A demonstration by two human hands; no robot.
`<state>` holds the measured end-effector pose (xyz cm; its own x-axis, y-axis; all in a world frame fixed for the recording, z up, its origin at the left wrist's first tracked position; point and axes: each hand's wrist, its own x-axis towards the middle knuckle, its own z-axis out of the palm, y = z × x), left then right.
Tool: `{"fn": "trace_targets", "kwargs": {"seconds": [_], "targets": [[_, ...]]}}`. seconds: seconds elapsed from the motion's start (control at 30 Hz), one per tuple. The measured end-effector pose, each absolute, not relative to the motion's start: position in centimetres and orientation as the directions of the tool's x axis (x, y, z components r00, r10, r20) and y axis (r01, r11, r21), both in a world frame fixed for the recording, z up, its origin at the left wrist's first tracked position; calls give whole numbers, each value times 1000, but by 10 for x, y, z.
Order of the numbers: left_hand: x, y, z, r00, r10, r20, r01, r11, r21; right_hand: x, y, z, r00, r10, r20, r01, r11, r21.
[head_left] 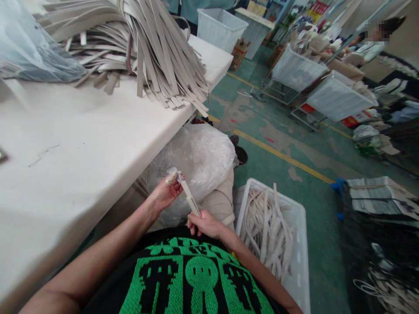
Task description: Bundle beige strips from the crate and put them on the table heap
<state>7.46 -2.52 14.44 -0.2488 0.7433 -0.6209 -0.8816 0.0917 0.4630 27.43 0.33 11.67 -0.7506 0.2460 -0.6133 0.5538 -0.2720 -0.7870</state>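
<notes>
A folded beige strip (190,197) runs at a slant between my two hands, over my lap. Its upper end is pinched in the fingers of my left hand (165,194), which has pale covers on its fingertips. A small bit of clear film shows at those fingertips; what it belongs to I cannot make out. My right hand (206,224) is closed around the strip's lower end. Under the strip, a large clear plastic bag (203,152) lies across my lap and knees.
A white table (81,139) on the left bears a big bundle of beige strips (160,52) and a plastic bag (36,48). At my right stands a white crate (304,244) of loose strips. Further off are loaded cart bins (297,67) and a person (369,50).
</notes>
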Motion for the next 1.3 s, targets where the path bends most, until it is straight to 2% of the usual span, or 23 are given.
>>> {"fn": "trace_targets", "kwargs": {"seconds": [0.2,0.43,0.53,0.63,0.73,0.83,0.93,1.1,1.17,1.3], "targets": [[79,-29,139,-250,785,-567,-858,92,506,270,7,114,-740,253,-623,566,-265,-781],[97,-35,130,-182,802,-568,-796,219,564,258,11,118,-764,232,-602,537,-287,-793],[102,-34,128,-158,802,-576,-799,238,552,255,9,122,-759,365,-539,481,-244,-842],[101,-33,128,-142,790,-596,-822,241,516,259,7,127,-722,571,-391,437,-62,-897],[93,-32,130,-229,719,-657,-856,173,488,273,10,132,-687,647,-331,503,95,-859],[87,-31,133,-324,668,-670,-856,94,508,288,13,136,-678,614,-403,542,47,-839],[97,-31,139,-330,701,-633,-833,100,545,290,18,144,-668,594,-447,531,-40,-846],[119,-27,156,-244,846,-475,-749,147,646,275,31,165,-697,632,-338,441,6,-898],[112,-24,161,-313,837,-449,-727,94,681,278,33,170,-732,610,-305,413,41,-910],[98,-20,165,-424,777,-465,-703,42,710,285,31,172,-746,562,-356,435,6,-901]]}}
